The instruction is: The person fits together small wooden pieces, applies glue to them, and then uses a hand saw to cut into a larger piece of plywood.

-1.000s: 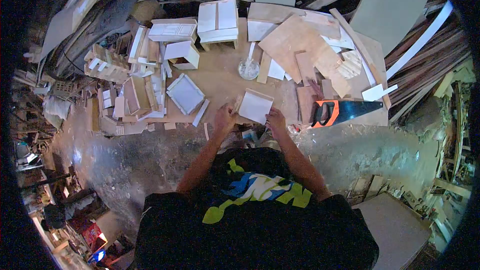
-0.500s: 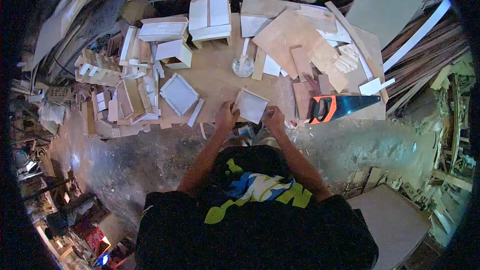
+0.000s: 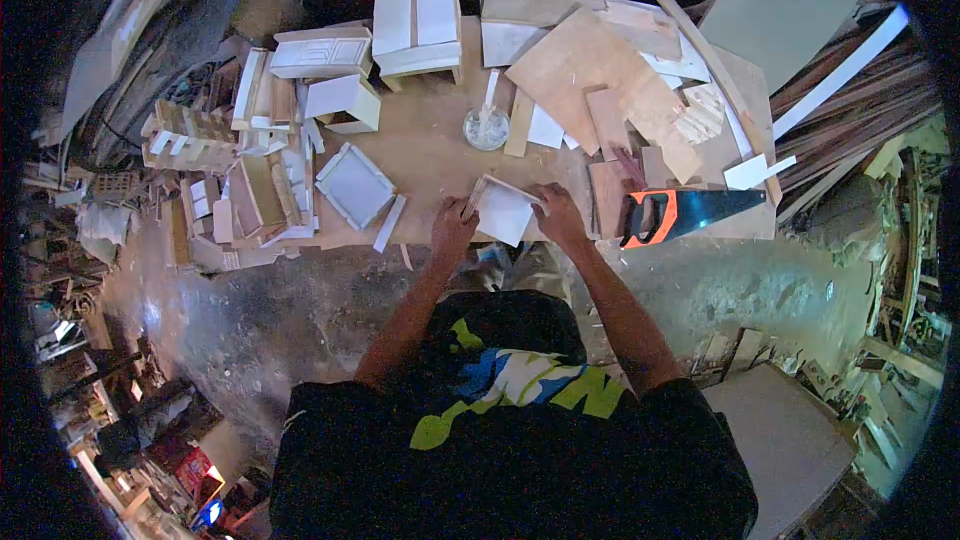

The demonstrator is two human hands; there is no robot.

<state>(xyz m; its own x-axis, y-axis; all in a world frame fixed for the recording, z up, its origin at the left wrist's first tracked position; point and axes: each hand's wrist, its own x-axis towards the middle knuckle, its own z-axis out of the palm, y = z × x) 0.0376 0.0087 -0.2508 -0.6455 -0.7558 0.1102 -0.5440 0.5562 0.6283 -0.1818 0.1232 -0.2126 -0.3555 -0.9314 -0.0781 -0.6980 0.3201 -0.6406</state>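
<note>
Near the front edge of the table, a small white panel with thin wooden sides (image 3: 502, 217) is tilted between my hands. My left hand (image 3: 455, 226) has its fingers closed on the left side of the piece. On the opposite side, my right hand (image 3: 561, 214) grips the upper right corner, fingers bent round the wooden strip. A similar white square frame (image 3: 355, 187) lies flat to the left, with a loose narrow strip (image 3: 390, 224) next to it. Beyond my hands stands a clear tub (image 3: 486, 128) of white paste with a stick in it.
An orange-and-black handsaw (image 3: 690, 217) lies at the right front of the table. Plywood sheets (image 3: 590, 70) and offcuts cover the back right. Small wooden boxes (image 3: 343, 102) and a white cabinet (image 3: 418, 30) crowd the left and back. Stacked timber surrounds the table.
The panel piece has tipped, so its far wooden side now shows. My right hand has shifted up from the lower right corner to the upper right one. My left hand stays at its side.
</note>
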